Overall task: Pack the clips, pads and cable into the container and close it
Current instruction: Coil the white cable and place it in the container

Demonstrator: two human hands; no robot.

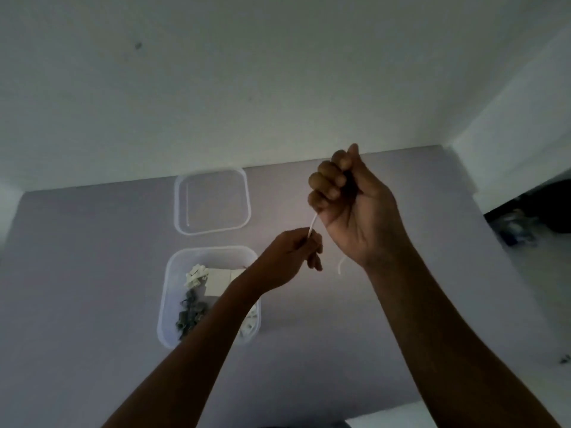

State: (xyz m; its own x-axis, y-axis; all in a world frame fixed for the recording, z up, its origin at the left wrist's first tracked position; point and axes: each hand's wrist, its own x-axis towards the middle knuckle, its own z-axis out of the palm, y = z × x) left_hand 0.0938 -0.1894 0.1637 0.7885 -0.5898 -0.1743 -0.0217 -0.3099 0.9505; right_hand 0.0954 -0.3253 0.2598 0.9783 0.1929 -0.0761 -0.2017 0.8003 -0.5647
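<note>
A thin white cable (312, 225) runs taut between my two hands, above the table. My right hand (346, 196) is a raised fist that grips the cable; a loose end hangs below its wrist. My left hand (296, 248) pinches the cable lower down, to the left. Below my left forearm stands the clear container (173, 304), open, with white clips (196, 274), grey clips (188, 313) and white pads (217, 282) inside. Its clear lid (212, 201) lies flat behind it.
The grey table (92, 273) meets a pale wall at the back. Its right edge drops off beside dark clutter (531, 217) on the floor. A small dark object (564, 359) lies at the far right.
</note>
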